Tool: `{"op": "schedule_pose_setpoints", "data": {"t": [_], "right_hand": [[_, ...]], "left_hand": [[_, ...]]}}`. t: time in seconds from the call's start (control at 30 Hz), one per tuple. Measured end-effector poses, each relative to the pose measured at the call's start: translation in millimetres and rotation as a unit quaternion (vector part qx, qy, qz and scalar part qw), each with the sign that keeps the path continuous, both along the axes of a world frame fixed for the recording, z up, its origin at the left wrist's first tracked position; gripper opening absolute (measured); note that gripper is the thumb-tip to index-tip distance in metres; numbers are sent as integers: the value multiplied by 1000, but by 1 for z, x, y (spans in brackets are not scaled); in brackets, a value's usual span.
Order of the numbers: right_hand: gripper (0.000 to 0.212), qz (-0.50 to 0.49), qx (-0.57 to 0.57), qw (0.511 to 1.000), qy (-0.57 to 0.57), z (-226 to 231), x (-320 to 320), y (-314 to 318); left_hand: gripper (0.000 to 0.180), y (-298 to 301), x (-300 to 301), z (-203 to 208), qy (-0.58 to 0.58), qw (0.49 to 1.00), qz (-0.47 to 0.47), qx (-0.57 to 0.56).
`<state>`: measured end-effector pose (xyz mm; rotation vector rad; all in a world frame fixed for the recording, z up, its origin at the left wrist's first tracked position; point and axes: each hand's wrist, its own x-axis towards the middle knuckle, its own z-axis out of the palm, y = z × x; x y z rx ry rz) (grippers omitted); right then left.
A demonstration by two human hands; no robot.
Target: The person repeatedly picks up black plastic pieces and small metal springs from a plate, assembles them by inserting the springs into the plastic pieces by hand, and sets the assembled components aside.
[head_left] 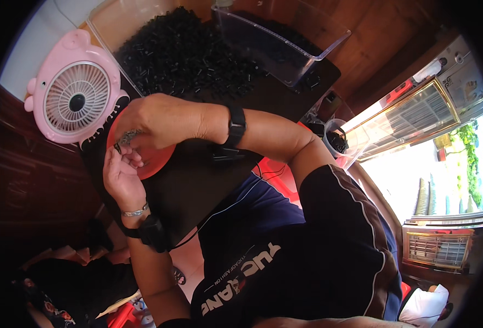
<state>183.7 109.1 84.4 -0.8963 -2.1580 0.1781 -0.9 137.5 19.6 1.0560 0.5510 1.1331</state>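
My left hand (122, 177) and my right hand (151, 123) meet over a round red-orange dish (162, 159) on the dark table. Both hands are closed, with their fingertips almost touching. Between the left thumb and fingers sits a small dark piece (117, 147), too small to name. The curled right fingers reach down to the same spot, beside a greyish, rough-looking thing (130, 134). Most of the right fingers are hidden behind the back of that hand, so what they hold cannot be made out. The dish is partly covered by both hands.
A big heap of small black tubular pieces (181, 57) lies beyond my hands, with a clear plastic bin (290, 46) tipped over part of it. A pink fan (76, 90) stands left. A clear tub (337, 139) with black pieces is right. Cables (219, 210) cross my lap.
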Motion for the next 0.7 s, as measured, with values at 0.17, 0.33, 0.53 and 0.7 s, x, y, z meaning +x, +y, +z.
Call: {"op": "schedule_pose_setpoints", "data": {"t": [0.17, 0.33, 0.53, 0.7], "right_hand": [[20, -153, -38, 986, -44, 22, 68, 3], [17, -257, -157, 940, -158, 2, 122, -11], [19, -317, -230, 896, -210, -29, 133, -14], [17, -348, -225, 865, -282, -45, 117, -5]], "left_hand": [[18, 0, -2, 5, -18, 999, 15, -32], [19, -2, -1, 10, -31, 998, 9, -46], [19, -8, 4, 11, -1, 998, 16, -56], [19, -8, 6, 9, 8, 999, 7, -52]]}}
